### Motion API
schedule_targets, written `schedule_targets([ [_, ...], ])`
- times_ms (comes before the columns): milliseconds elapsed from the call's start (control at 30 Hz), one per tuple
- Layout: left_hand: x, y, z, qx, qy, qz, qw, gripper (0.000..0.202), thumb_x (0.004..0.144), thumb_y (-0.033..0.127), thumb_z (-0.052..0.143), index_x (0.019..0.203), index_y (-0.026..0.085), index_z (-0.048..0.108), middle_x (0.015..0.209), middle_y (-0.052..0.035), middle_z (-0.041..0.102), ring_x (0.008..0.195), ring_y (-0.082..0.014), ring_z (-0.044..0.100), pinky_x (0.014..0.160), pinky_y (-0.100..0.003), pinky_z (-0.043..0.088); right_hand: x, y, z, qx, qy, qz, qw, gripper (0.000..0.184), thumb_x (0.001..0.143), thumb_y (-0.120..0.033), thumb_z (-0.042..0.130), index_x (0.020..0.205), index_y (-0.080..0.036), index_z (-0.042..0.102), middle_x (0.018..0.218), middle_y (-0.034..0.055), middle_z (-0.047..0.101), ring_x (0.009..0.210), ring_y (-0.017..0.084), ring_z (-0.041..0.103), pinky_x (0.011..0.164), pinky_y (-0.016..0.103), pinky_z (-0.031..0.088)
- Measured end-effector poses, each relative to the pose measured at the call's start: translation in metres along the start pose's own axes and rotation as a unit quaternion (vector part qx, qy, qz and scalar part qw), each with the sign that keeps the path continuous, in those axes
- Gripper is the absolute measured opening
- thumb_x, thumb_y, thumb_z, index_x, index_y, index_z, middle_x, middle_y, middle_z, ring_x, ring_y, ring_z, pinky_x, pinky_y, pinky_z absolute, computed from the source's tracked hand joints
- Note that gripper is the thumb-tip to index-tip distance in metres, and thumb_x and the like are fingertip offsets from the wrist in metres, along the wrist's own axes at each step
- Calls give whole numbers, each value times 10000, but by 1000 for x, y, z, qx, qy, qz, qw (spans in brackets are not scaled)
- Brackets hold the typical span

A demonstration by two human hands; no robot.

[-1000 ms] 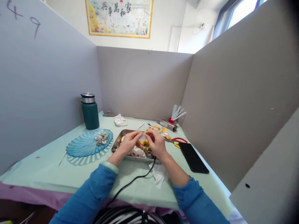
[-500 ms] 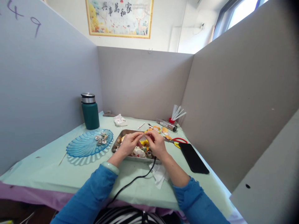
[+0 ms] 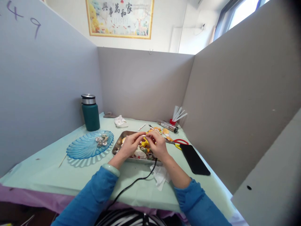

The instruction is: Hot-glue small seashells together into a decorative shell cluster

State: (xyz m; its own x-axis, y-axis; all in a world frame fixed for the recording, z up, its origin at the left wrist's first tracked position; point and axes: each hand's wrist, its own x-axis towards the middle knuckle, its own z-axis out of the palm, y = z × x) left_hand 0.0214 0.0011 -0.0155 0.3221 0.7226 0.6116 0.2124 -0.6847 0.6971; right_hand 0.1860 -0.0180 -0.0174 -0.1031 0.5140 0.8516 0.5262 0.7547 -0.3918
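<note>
Over the metal tray [image 3: 131, 160] my left hand [image 3: 131, 143] and my right hand [image 3: 157, 144] meet, fingertips pinched together. Between them is a small pale piece [image 3: 144, 135], too small to name and mostly covered by the fingers. Shells and other small bits fill the tray below, among them a white piece [image 3: 140, 153] and a yellow piece [image 3: 145, 143]. From beneath my right hand a black cable [image 3: 138, 179] runs toward the table's front edge.
A blue shell-shaped plate [image 3: 82, 147] holds a small shell pile at left, with a green bottle [image 3: 91, 116] behind. Right of the tray lie scissors [image 3: 181, 142] and a black phone [image 3: 195, 159]. Crumpled tissue [image 3: 160, 177] lies in front. Grey partitions [image 3: 145, 84] enclose the table.
My fingers have shifted slightly around the small pale piece, and a bit more of it shows between them. Both arms stay in nearly the same place.
</note>
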Motion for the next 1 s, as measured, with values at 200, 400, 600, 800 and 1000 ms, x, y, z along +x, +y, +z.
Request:
schedule_targets([
  [200,0,-4,-1,5,-2,18,1000,357,876,376,487,1113,165,651,1064,-96,696,926,-204,671,799,-299,534,0,-1,0,3,7,-6,1000,111,900,-242,510,849,-208,603,843,35,597,733,155,549,678,276,445],
  [400,0,-3,0,-17,-7,-8,1000,369,864,394,496,1098,162,662,1067,-98,697,927,-216,673,797,-307,536,0,-2,-1,3,2,-5,1000,125,902,-237,504,855,-208,616,837,40,601,735,159,549,693,285,448],
  [600,0,2,0,-104,-46,-68,991,442,854,435,494,1159,139,620,919,-96,725,720,-203,698,669,-305,558,-1,0,0,1,4,7,1000,130,899,-252,506,911,-212,629,859,46,621,743,167,563,688,287,457],
  [800,1,9,-1,-149,-59,-115,980,495,838,421,514,1202,91,579,572,-26,663,510,-171,643,541,-276,523,-3,-1,0,1,-17,-1,1000,170,906,-231,497,1005,-214,635,907,51,641,783,170,579,732,292,462],
  [1000,1,19,-1,-168,-66,-127,975,491,769,413,593,1131,81,615,573,-12,648,478,-147,613,484,-239,484,-3,0,0,-9,-10,-2,1000,153,899,-229,507,974,-209,640,887,49,644,772,169,582,716,290,462],
])
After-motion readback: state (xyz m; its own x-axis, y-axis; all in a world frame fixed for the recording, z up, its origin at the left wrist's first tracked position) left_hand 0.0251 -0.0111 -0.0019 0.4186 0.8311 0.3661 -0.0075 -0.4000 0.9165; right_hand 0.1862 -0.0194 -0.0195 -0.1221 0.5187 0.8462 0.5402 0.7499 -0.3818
